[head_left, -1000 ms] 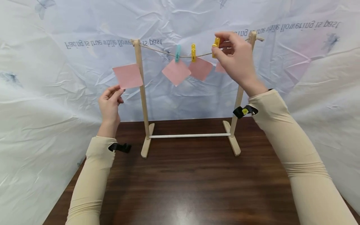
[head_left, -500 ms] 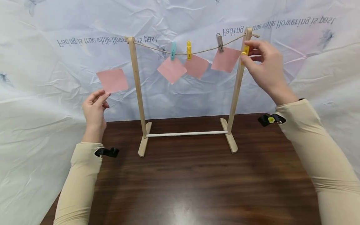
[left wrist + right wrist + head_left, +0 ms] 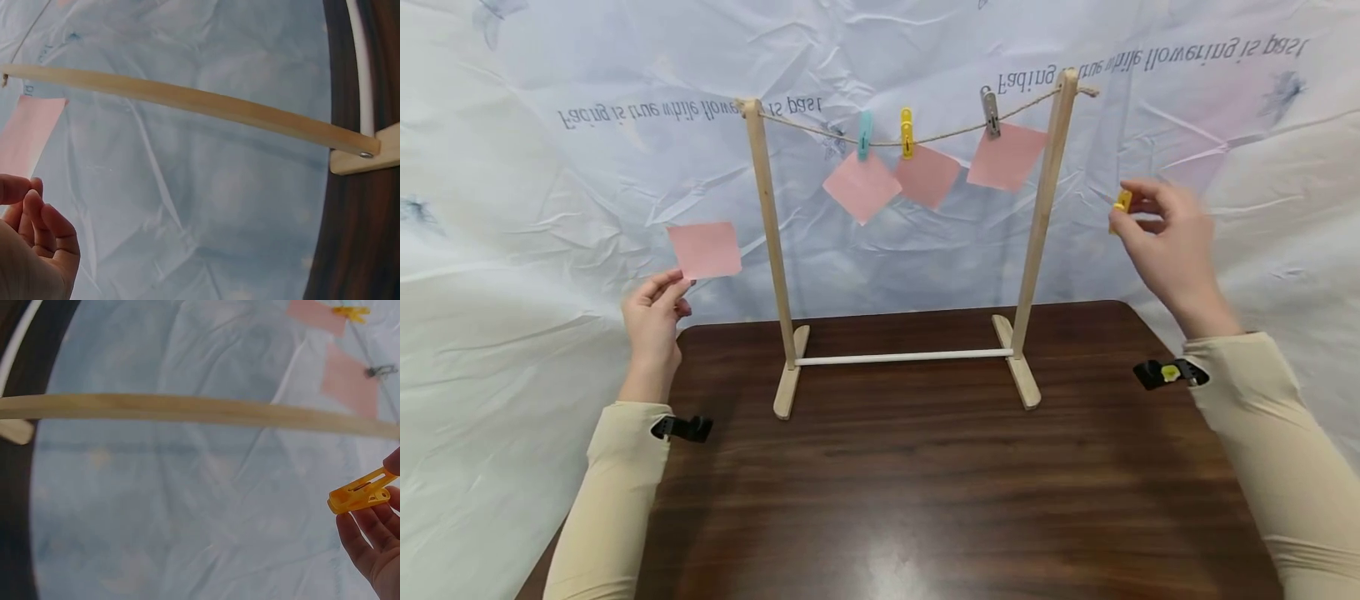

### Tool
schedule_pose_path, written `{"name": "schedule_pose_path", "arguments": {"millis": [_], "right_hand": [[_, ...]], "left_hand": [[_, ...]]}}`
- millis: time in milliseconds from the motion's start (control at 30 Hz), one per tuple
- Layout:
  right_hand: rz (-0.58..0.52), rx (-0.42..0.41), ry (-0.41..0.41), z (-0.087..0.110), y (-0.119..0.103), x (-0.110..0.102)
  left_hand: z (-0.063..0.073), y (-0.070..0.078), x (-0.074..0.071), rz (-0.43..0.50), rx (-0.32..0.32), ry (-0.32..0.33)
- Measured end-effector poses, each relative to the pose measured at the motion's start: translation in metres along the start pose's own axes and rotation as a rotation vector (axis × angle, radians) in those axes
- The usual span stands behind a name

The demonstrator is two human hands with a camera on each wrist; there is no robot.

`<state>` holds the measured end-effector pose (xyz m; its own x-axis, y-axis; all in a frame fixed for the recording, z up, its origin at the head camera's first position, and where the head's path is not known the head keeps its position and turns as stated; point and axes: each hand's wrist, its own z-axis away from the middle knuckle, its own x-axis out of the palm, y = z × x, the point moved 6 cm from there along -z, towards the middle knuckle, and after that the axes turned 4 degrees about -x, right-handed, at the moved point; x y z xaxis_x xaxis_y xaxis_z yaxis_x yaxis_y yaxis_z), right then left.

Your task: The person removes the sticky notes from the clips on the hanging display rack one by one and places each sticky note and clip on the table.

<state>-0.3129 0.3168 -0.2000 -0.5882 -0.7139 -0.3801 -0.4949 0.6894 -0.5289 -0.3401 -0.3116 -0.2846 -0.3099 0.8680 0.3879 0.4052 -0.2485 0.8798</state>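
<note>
In the head view my left hand (image 3: 655, 321) pinches a pink square of paper (image 3: 706, 250) by its lower left corner, out to the left of the wooden stand (image 3: 767, 217). My right hand (image 3: 1176, 242) holds a yellow clothespin (image 3: 1122, 212) between thumb and fingers, to the right of the stand. The right wrist view shows that yellow clothespin (image 3: 359, 490) with its jaws pointing away from the fingers. A string (image 3: 951, 135) sags between the two posts. Three pink papers hang from it, under a teal clothespin (image 3: 865, 135), a yellow clothespin (image 3: 907, 133) and a grey clothespin (image 3: 991, 113).
The stand's feet (image 3: 1017, 371) rest on a dark wooden table (image 3: 880, 467), joined by a white rod (image 3: 904, 358). Behind and at both sides hangs a pale printed sheet (image 3: 880, 267).
My right hand has moved right and down from the string with the yellow clothespin, uncovering the grey clothespin and its paper. My left hand has drawn left and lower with its paper.
</note>
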Motion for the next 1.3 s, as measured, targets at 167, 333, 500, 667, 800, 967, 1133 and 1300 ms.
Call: {"name": "schedule_pose_path", "arguments": {"millis": [167,333,500,667,800,967,1133,1300], "right_hand": [[0.033,0.06,-0.002,0.022,0.031,0.002],[0.017,0.115,-0.011,0.045,0.057,0.005],[0.042,0.171,-0.023,0.065,0.074,0.006],[0.054,0.248,-0.048,0.084,0.086,0.009],[0.042,0.313,-0.038,0.098,0.096,0.009],[0.024,0.367,-0.018,0.108,0.106,0.011],[0.011,0.381,-0.03,0.114,0.113,0.017],[0.008,0.404,-0.062,0.119,0.118,0.029]], "left_hand": [[0.0,-0.012,-0.014,-0.012,-0.048,0.023],[0.002,-0.029,-0.03,-0.058,-0.097,0.054],[0.008,-0.043,-0.044,-0.093,-0.101,0.074],[0.019,-0.056,-0.06,-0.141,-0.135,0.108],[0.025,-0.066,-0.069,-0.191,-0.158,0.109],[0.026,-0.074,-0.075,-0.19,-0.166,0.126],[0.024,-0.083,-0.078,-0.238,-0.181,0.132],[0.022,-0.095,-0.081,-0.303,-0.203,0.115]]}}
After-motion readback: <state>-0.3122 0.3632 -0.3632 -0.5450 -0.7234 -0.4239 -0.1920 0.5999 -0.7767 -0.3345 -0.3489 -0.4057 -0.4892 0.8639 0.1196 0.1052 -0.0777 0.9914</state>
